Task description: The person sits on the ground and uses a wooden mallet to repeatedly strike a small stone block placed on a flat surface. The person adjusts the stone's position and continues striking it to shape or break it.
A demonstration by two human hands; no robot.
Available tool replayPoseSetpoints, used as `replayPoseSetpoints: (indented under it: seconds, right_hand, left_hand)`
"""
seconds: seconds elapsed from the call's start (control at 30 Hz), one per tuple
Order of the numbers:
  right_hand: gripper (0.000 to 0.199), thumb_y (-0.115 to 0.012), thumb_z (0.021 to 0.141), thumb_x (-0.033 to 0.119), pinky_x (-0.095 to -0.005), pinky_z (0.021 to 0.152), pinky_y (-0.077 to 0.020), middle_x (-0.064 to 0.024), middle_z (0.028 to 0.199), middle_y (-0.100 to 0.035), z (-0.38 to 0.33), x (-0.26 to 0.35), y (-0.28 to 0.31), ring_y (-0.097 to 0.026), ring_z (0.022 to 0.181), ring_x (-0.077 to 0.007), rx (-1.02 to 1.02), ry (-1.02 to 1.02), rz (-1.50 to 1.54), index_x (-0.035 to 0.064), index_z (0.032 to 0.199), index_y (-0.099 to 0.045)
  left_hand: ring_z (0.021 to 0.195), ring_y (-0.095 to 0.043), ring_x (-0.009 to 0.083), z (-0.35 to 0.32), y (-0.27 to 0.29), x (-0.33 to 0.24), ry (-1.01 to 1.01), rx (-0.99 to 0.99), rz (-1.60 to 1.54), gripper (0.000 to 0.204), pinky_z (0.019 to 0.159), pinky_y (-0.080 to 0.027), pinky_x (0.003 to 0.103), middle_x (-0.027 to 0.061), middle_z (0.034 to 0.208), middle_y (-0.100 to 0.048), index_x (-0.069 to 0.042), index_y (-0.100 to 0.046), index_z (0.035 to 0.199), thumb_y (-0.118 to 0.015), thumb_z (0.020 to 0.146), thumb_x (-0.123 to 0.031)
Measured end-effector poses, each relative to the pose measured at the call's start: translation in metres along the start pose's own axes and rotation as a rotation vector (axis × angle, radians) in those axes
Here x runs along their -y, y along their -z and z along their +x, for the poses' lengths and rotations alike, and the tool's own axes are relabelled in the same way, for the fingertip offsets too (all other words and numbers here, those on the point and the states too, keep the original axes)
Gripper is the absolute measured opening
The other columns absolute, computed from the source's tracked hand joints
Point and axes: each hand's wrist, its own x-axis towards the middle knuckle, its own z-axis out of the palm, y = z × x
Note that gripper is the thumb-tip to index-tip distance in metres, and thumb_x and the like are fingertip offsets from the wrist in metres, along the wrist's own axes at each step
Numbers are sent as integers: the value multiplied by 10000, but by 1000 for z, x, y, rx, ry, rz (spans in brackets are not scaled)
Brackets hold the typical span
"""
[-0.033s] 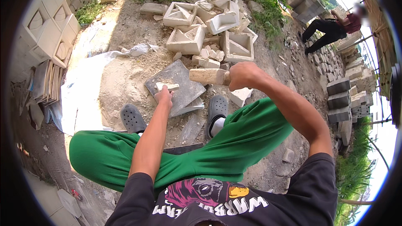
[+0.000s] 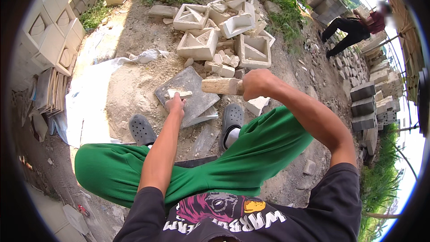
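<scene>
My left hand [image 2: 176, 103] pinches a small, pale, wedge-shaped piece of block [image 2: 180, 93] against a flat dark slab [image 2: 193, 90]. The slab lies tilted on the ground between my feet. My right hand [image 2: 259, 84] is wrapped round the handle of a wooden mallet [image 2: 220, 86]. The mallet's squared head points left and hangs over the slab's right side, to the right of the pale piece and apart from it. My fist hides most of the handle.
Beyond the slab lies a heap of broken cream blocks [image 2: 197, 44] with rubble. Grey clogs [image 2: 232, 117] flank the slab. Stacked blocks [image 2: 58, 22] stand left, with grey blocks [image 2: 362, 101] at the right. Another person [image 2: 354, 29] bends far right. A pale sheet [image 2: 96, 89] covers ground at left.
My right hand and the mallet have come down slightly. My left hand and the pale piece stay in place on the slab.
</scene>
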Motion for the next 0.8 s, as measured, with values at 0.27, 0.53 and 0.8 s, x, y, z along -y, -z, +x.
replayPoseSetpoints:
  seconds: [0.27, 0.53, 0.8]
  right_hand:
    - [392, -809, 662, 228, -433, 697, -610, -83, 997, -759, 52, 12, -16, -742, 868, -251, 163, 219, -208, 131, 1041, -788]
    - [342, -807, 739, 298, -475, 622, -595, -21, 898, -747, 64, 31, -20, -730, 788, -226, 163, 107, -161, 170, 1056, -779]
    - [327, -813, 777, 365, -425, 626, -564, 22, 897, -733, 46, 66, 26, -706, 768, -200, 207, 288, -230, 173, 1038, -767]
  left_hand:
    - [960, -665, 173, 7, -74, -9, -130, 542, 199, 399, 796, -601, 307, 96, 1098, -675, 33, -622, 1133, -740, 928, -288]
    - [1401, -411, 359, 5, -21, 20, -368, -504, 1140, 883, 1151, -330, 432, 272, 1469, -447, 29, -354, 1474, -742, 837, -442]
    - [1098, -626, 308, 73, 132, 93, -225, 53, 539, 887, 934, -499, 412, 227, 1174, -614, 178, -443, 1316, -589, 949, -615]
